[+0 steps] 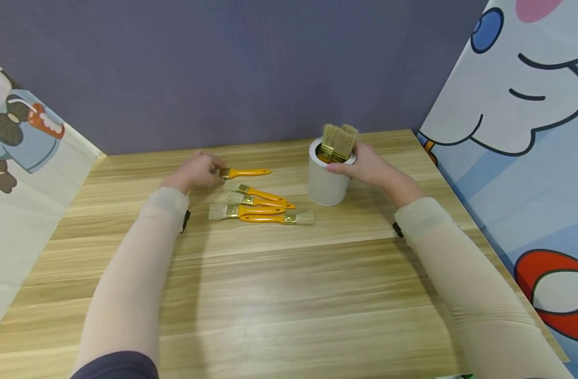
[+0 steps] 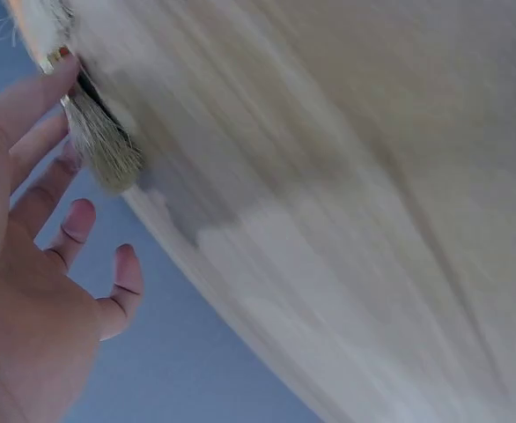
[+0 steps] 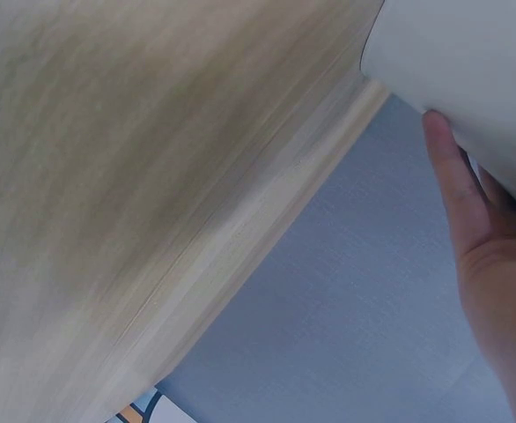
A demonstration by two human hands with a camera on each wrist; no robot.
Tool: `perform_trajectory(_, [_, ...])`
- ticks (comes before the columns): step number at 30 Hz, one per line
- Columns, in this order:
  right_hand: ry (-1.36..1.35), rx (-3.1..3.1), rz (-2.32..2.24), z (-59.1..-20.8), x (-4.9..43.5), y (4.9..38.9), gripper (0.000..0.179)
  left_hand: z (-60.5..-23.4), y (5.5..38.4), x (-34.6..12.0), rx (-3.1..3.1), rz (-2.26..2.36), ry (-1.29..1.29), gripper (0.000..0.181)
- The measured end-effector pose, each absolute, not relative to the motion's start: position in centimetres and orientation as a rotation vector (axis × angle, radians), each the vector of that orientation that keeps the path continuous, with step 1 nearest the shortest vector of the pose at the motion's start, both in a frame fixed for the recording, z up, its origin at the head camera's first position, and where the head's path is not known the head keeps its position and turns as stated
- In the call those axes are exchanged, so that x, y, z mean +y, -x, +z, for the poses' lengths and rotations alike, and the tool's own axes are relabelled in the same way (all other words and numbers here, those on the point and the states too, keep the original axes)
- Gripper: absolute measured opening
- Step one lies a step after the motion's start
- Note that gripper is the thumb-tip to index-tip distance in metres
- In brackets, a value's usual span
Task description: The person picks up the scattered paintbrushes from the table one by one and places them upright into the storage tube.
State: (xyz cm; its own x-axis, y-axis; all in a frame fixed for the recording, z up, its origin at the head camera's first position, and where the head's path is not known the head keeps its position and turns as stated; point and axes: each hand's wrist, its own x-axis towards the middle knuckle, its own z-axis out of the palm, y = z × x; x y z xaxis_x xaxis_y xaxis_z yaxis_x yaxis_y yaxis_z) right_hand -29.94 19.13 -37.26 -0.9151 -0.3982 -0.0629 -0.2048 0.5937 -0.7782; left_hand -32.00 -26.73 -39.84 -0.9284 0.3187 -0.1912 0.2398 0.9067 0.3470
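Pinching far brush [image 1: 248,172] in left hand [image 1: 196,171], with thumb over metal band and last fingers loose and spread, per left wrist view; handle pointing right; cannot tell if flat on table [image 1: 308,295] or just lifted. Gripping can [image 1: 325,184] in right hand [image 1: 370,167], with thumb at near side of rim and fingers round the other side; standing upright on table, right of the loose brushes and apart from far brush.

Just nearer the wearer than far brush: three brushes [image 1: 259,201] lying close together, bristles left, handles right, including wide brush [image 1: 259,210]; just below that, thin brush [image 1: 262,218] turned the other way, bristles right; cannot tell if touching wide brush.

Standing in can, bristles up: at least two brushes [image 1: 337,141], overlapped too much for a sure count.

Reading as partway along: at least two in can; five out on table side, counting the one pinched; likely more left than done. Further out: plain purple-grey wall [image 1: 251,73] behind; cartoon print [image 1: 545,137] at right.
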Motion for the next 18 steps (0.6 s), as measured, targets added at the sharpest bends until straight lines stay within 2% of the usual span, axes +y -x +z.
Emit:
perform_trajectory(8, [0.52, 2.583, -1.226, -37.2, 19.1, 29.9, 0.105, -40.2, 31.5, -28.4, 2.808, 0.539, -0.4, 0.053])
perform_trajectory(18, [0.513, 2.573, -1.251, -37.1, 19.1, 29.8, 0.097, -40.2, 31.6, -29.4, 2.795, 0.63, -0.372, 0.051])
